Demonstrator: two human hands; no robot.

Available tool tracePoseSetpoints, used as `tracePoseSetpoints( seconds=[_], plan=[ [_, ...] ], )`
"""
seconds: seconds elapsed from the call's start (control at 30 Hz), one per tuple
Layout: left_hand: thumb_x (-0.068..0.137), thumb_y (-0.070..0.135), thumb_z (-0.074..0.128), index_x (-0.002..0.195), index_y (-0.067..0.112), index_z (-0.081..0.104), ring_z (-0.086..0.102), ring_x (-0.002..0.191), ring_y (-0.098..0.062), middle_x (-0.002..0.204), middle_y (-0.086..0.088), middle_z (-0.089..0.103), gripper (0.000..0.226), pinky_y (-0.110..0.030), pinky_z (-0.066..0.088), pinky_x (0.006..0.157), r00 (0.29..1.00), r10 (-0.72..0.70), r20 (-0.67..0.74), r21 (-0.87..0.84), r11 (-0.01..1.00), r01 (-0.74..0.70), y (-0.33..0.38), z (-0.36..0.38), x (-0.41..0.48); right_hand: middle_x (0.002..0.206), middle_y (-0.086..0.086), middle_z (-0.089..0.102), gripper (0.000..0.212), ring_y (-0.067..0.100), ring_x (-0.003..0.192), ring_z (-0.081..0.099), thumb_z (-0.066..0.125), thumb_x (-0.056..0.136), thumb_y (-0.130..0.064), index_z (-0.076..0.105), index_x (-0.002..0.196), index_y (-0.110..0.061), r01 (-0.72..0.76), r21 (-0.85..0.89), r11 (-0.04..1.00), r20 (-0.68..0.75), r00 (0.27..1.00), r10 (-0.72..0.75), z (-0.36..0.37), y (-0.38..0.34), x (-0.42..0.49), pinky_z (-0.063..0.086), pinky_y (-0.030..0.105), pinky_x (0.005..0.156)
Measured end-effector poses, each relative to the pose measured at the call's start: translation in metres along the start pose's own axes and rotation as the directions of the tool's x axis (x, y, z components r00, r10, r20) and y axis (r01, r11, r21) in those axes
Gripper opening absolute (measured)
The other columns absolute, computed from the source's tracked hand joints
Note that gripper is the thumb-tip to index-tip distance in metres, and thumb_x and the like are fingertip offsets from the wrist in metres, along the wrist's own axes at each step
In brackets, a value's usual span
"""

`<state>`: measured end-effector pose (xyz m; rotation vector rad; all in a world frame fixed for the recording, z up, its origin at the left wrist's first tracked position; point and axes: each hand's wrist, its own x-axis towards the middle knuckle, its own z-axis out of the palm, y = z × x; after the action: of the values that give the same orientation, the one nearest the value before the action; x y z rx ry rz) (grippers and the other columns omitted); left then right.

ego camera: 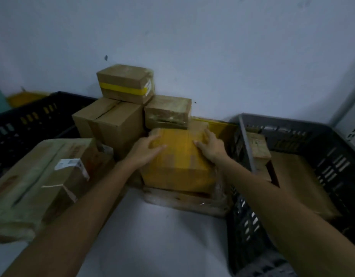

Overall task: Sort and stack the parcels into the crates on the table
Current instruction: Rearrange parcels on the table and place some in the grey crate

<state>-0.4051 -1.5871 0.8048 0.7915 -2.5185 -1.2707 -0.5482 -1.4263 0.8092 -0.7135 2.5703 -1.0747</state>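
Now both hands (146, 148) (209, 145) flat atop yellow parcel (178, 166).

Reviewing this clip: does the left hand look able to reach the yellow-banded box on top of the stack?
Probably yes. The left hand rests on the yellow parcel, and the yellow-banded box sits topmost just beyond it, with nothing over it.

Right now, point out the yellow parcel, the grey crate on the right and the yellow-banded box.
yellow parcel (178, 158): head view, top face.
grey crate (245, 136): head view, left rim.
yellow-banded box (122, 89): head view, the band.
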Motion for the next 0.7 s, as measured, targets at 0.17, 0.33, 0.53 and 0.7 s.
tracePoseSetpoints(
  seconds=[0.17,0.33,0.53,0.7],
  plan=[
    [0.075,0.056,0.067,0.144,0.043,0.021,-0.002,0.144,-0.032,0.157,-0.001,-0.013,0.084,-0.050,0.017,0.113,0.994,0.026,0.105,0.302,0.952,-0.057,-0.040,0.020,-0.023,0.148,0.015,0.034,0.057,0.038,0.133,0.033,0.040,0.098,-0.045,0.029,0.146,-0.018,-0.066,-0.100,0.993,0.000,0.998,0.066,0.024,0.012,0.011,0.032,0.047,0.107],
    [0.084,0.053,0.057,0.146,0.039,0.016,-0.006,0.144,-0.030,0.158,-0.007,-0.009,0.076,-0.052,0.010,0.115,0.993,0.083,0.088,0.504,0.856,-0.116,-0.043,0.016,-0.017,0.152,0.016,0.026,0.061,0.040,0.135,0.030,0.030,0.096,-0.055,0.016,0.149,-0.028,-0.081,-0.142,0.987,0.085,0.992,0.093,0.028,0.016,0.018,0.031,0.052,0.110],
    [0.080,0.067,0.030,0.148,0.025,0.019,-0.001,0.146,-0.016,0.159,0.001,0.005,0.081,-0.044,0.001,0.118,0.952,0.292,0.086,0.507,0.810,-0.294,0.000,0.032,-0.006,0.154,0.016,0.021,0.052,0.036,0.139,0.027,0.041,0.099,-0.035,0.026,0.148,-0.026,0.137,-0.235,0.962,-0.229,0.954,-0.192,-0.022,0.011,0.009,0.032,0.046,0.109],
    [0.087,0.054,0.032,0.145,0.023,0.030,0.011,0.144,-0.012,0.155,0.002,0.023,0.066,-0.038,0.011,0.118,0.878,0.474,0.071,0.265,0.839,-0.475,0.074,0.083,-0.002,0.148,0.010,0.037,0.052,0.024,0.135,0.035,0.046,0.098,-0.019,0.030,0.147,-0.014,0.245,-0.191,0.951,-0.368,0.880,-0.301,-0.108,0.026,0.009,0.031,0.031,0.107]
  ],
)
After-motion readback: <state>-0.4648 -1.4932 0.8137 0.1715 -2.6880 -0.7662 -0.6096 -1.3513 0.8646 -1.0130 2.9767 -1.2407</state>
